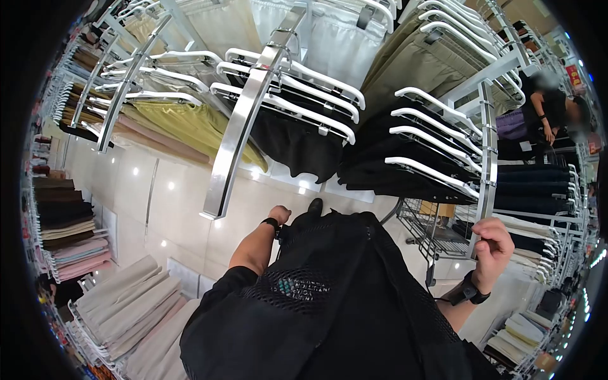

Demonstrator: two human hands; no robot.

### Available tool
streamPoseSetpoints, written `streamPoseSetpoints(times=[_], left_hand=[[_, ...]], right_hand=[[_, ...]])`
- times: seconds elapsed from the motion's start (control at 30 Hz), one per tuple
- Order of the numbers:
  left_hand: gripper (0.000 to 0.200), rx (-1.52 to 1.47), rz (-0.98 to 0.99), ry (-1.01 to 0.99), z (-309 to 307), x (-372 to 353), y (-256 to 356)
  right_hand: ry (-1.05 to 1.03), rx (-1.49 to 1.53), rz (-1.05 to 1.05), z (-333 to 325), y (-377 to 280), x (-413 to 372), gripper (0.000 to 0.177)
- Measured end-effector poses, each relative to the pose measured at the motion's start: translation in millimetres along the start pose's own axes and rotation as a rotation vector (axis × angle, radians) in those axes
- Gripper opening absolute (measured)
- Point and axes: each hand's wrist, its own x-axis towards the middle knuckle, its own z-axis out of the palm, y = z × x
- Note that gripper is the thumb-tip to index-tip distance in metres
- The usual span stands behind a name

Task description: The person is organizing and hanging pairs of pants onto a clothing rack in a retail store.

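Observation:
My right hand [494,247] is raised at the lower end of a metal display rail [489,139], fingers curled in close to it. Whether they grip the rail or a small thing is hidden. Low by my body, my left hand [279,214] is closed in a loose fist, nothing visible in it. From the right rail hang black trousers [405,149] on white hangers [432,175]. Ahead of me, a second metal rail [237,139] holds black garments [294,142] on white hangers.
Yellow-green trousers [183,120] hang at left, and khaki trousers [437,60] at the back right. A wire cart [430,231] stands beneath the right rail. Beige trousers [126,304] hang at lower left. Another person [551,111] is at the far right.

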Motion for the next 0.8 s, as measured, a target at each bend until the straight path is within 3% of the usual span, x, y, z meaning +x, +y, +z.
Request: streamPoseSetpoints(times=[0.1,0.17,0.4,0.47,0.53,0.6,0.67,0.7,0.73,0.77,0.8], left_hand=[[0.041,-0.037,-0.045,0.034,-3.9,-8.2,-19.0],[0.047,-0.036,-0.113,-0.135,-10.4,-22.9,-25.8],[0.047,-0.081,-0.172,-0.093,24.1,-33.9,-64.2],[0.043,-0.291,-0.249,-0.128,26.1,-20.4,-75.7],[0.036,-0.438,-0.197,-0.016,8.6,-19.3,-79.1],[0.032,-0.664,-0.207,0.097,-17.7,-9.2,-81.3],[0.029,-0.952,-0.084,0.201,-50.5,16.4,-106.2],[0.028,-0.961,-0.014,0.39,-84.8,-3.4,-82.8],[0.031,-0.59,0.144,0.515,-110.0,15.0,-106.3],[0.036,-0.838,0.072,0.531,-156.6,-14.8,-80.9],[0.031,-1.044,0.17,0.672,-189.1,-36.6,-59.4]], right_hand=[[0.005,-0.029,-0.017,-1.8,2.5,0.5,0.027],[0.003,-0.02,-0.006,-1.3,0.6,2.2,0.026],[0.059,-0.037,0.0,-2.6,6.0,-4.3,0.018],[0.132,-0.084,0.008,1.4,4.7,-5.9,0.013],[0.181,-0.119,0.005,6.2,1.8,-8.7,0.011],[0.307,-0.36,0.027,8.4,-2.3,-16.1,0.012],[0.314,-0.451,-0.042,12.6,-11.5,-27.0,0.011],[0.316,-0.449,-0.062,16.4,-14.6,-31.5,0.011],[0.319,-0.447,-0.083,21.2,-16.2,-34.7,0.011],[0.326,-0.491,-0.077,27.3,-19.2,-36.7,0.013],[0.284,-0.519,-0.12,29.8,-17.1,-36.8,0.017]])
